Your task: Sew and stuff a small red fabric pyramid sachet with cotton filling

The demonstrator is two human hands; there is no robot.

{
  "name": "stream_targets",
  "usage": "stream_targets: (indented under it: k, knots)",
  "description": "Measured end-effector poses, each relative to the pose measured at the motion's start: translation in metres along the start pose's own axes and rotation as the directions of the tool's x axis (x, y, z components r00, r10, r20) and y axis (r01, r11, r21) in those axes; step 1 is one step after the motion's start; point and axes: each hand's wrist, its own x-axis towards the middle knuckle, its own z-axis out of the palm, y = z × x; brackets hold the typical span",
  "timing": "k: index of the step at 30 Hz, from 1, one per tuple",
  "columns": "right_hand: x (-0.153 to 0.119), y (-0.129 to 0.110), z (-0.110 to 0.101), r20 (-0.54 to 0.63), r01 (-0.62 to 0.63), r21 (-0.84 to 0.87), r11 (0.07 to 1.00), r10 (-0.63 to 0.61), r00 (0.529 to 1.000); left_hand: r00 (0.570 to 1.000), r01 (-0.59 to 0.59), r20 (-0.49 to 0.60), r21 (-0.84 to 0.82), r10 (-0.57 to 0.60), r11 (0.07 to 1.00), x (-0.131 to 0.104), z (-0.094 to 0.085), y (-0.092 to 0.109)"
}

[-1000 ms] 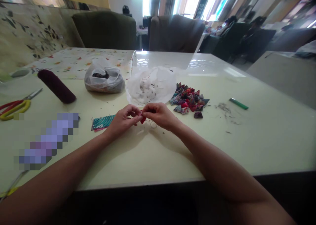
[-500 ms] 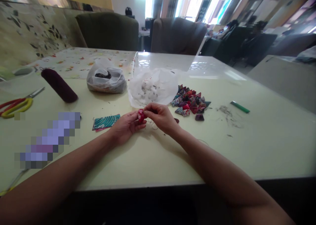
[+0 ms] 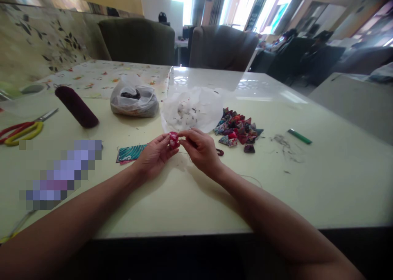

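My left hand (image 3: 153, 157) pinches a small red piece of fabric (image 3: 173, 140) with a white pattern, held just above the table. At the fabric's right edge, my right hand (image 3: 203, 152) is closed with thumb and forefinger together; what sits between those fingertips is too small to make out. A thin thread (image 3: 183, 152) shows between the hands. Behind my left wrist lies a teal wave-patterned cloth (image 3: 130, 153). Beyond my right hand is a heap of small stuffed fabric triangles (image 3: 238, 126), and a dark red, curved object (image 3: 220, 152) peeks out beside that hand.
White stuffing on a plastic sheet (image 3: 199, 108) lies ahead, beside a tied plastic bag (image 3: 135, 102). Leftward are a dark purple roll (image 3: 76, 107), yellow-and-red scissors (image 3: 26, 130) and a blurred-out item (image 3: 64, 173). At right lie a green cutter (image 3: 300, 136) and thread scraps (image 3: 285, 147).
The red fabric has turned and its patterned side faces me more. My right fingers have shifted slightly along its edge. The view has tilted a little.
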Motion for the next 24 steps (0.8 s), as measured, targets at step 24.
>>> stream_targets:
  k: [24]
  knots:
    - [-0.0010, 0.0023, 0.0013, 0.055, -0.026, -0.080, 0.996, 0.031, 0.998, 0.998, -0.056, 0.037, 0.070, 0.053, 0.996, 0.0008, -0.0020, -0.0045]
